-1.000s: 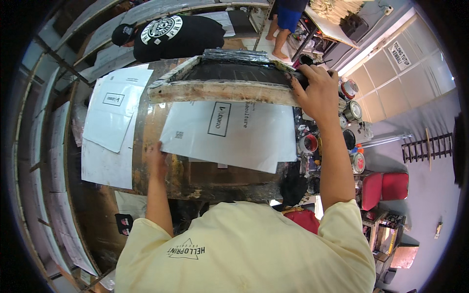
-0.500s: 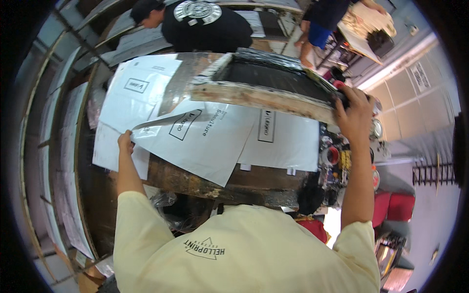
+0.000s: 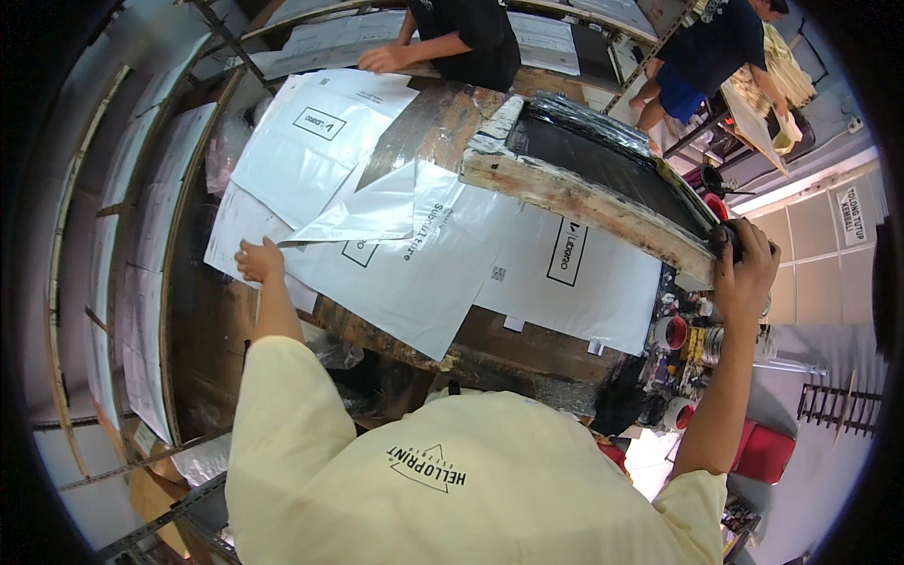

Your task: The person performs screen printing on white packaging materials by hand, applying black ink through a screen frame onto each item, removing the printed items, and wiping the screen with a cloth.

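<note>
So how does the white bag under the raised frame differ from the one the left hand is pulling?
The bag under the wooden screen frame lies flat; the pulled bag is skewed, with one corner folded over. The flat bag is touched by neither hand; the left hand grips the pulled bag's edge, while the right hand holds the frame. Both are white plastic with black print.

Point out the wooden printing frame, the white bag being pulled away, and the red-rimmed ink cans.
wooden printing frame (image 3: 574, 202), head view, on its paint-crusted near rail.
white bag (image 3: 414, 273), head view, on its plain middle.
red-rimmed ink cans (image 3: 670, 332), head view, on the open top of the nearest can.
</note>
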`<state>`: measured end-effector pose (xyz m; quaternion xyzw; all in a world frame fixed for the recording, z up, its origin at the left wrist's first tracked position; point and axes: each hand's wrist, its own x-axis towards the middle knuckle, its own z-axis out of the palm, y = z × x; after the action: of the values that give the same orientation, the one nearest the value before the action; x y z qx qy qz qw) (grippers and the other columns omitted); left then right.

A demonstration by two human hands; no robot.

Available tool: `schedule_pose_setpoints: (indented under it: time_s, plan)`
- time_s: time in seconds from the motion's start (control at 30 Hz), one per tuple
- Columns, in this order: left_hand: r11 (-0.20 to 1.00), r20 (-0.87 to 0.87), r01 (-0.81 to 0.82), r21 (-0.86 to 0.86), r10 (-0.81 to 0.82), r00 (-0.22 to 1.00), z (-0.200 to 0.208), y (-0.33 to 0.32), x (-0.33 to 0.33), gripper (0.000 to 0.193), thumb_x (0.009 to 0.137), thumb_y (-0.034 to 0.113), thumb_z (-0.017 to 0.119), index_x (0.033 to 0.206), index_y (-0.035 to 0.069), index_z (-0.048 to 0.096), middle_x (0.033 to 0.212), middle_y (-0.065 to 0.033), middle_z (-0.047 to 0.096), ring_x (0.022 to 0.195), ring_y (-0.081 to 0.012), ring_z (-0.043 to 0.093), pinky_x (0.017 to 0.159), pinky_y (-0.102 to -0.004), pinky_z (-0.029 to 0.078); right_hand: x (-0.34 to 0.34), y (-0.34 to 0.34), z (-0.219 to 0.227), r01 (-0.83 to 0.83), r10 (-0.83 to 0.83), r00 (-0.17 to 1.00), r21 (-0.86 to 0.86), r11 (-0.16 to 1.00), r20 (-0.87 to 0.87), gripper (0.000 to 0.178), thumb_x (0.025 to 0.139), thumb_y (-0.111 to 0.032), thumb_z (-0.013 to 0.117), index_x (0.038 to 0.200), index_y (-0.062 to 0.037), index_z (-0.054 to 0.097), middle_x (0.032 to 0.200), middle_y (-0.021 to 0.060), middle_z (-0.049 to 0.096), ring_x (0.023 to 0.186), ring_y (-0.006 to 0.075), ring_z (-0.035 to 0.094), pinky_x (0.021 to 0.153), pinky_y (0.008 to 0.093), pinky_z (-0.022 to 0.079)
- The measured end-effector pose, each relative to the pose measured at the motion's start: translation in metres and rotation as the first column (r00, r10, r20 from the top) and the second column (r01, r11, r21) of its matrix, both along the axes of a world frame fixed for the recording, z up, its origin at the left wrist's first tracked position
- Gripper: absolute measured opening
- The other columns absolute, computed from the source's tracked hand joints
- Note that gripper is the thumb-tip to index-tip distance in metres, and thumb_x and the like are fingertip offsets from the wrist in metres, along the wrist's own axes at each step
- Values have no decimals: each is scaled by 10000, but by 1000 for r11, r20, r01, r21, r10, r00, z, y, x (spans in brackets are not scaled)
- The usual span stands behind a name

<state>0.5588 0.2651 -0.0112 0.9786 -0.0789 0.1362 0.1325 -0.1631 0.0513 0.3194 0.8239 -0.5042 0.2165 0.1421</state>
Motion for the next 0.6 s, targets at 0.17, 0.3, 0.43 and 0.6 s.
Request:
schedule_pose_setpoints:
  time_s: [0.17,0.3,0.43,0.6]
  plan:
    - [525,48,811,-257,-831,554,18,2,-130,337,851,162,802,1129,23,671,1106,-186,675,994,-367,661,863,-437,544,2,2,-1,-24,24,1000,-13,1000,13,344,877,-248,656,1171,-69,669,1080,137,669,1073,361,610,1066,570,319]
    - [157,-60,857,-491,-987,147,15,4,-259,235,830,189,848,998,50,759,931,-96,737,826,-256,724,746,-377,586,13,-1,10,-35,35,999,-44,998,7,351,869,-257,680,1157,-57,681,1034,133,679,1020,366,615,956,533,385]
    - [277,-398,713,-644,-917,-3,105,-29,-367,256,867,217,843,1039,51,751,870,-90,715,793,-187,706,724,-315,578,9,-4,12,13,-14,995,12,1000,97,365,872,-296,699,1143,-52,703,979,144,684,970,369,626,913,500,413]
    - [122,-122,15,-992,-990,-71,174,-89,-372,796,887,73,792,1511,67,299,1099,-105,667,958,-191,656,867,-343,570,13,2,2,0,4,999,-107,994,39,413,866,-437,697,1044,-65,715,924,117,687,944,334,649,909,520,407]
